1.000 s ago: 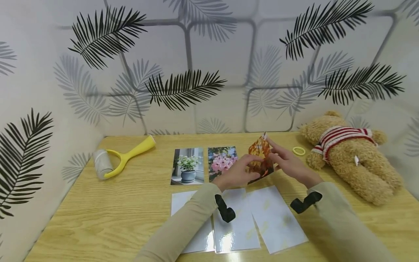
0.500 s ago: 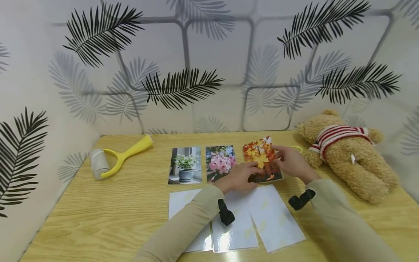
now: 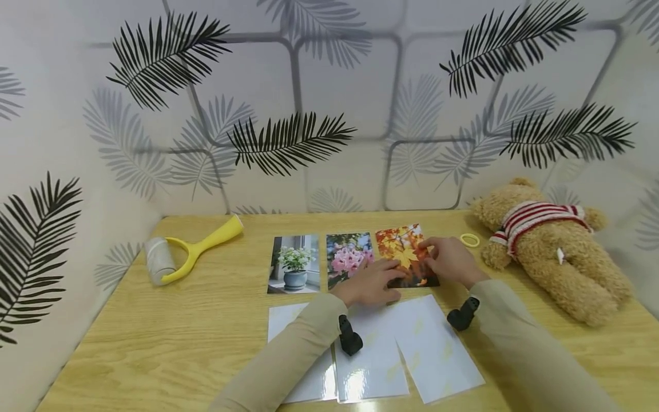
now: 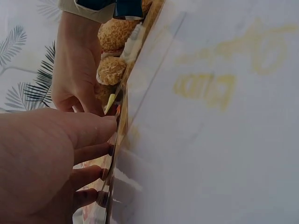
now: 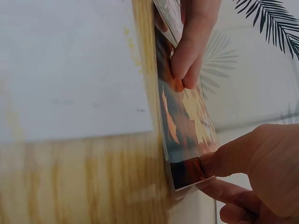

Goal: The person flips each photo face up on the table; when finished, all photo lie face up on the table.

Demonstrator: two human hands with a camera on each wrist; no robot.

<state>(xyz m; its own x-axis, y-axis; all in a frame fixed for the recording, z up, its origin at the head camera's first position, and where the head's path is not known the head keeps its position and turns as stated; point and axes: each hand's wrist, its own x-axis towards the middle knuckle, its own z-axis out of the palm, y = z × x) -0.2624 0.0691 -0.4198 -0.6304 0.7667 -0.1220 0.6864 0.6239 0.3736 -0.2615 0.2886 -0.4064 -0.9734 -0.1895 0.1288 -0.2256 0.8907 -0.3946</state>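
A glossy photo card of orange autumn leaves (image 3: 403,241) lies at the right end of a row of three. My right hand (image 3: 453,260) pinches its right edge, the thumb on top and fingers under the rim in the right wrist view. From the left, my left hand (image 3: 373,281) rests its extended fingertips on the card's lower left part. That hand partly covers the pink flower photo card (image 3: 347,257) in the middle. At the row's left end lies a photo card of a potted plant (image 3: 294,263).
Nearer me lie three white cards (image 3: 435,349) with faint yellow marks, partly under my left sleeve. A yellow-handled lint roller (image 3: 206,240) lies at the back left of the wooden table (image 3: 170,337). Right are a yellow ring (image 3: 471,245) and a teddy bear (image 3: 551,252).
The autumn-leaf card was upright and bent between both hands; it has come down flat beside the flower card. My right hand has lowered along with it to its right edge.
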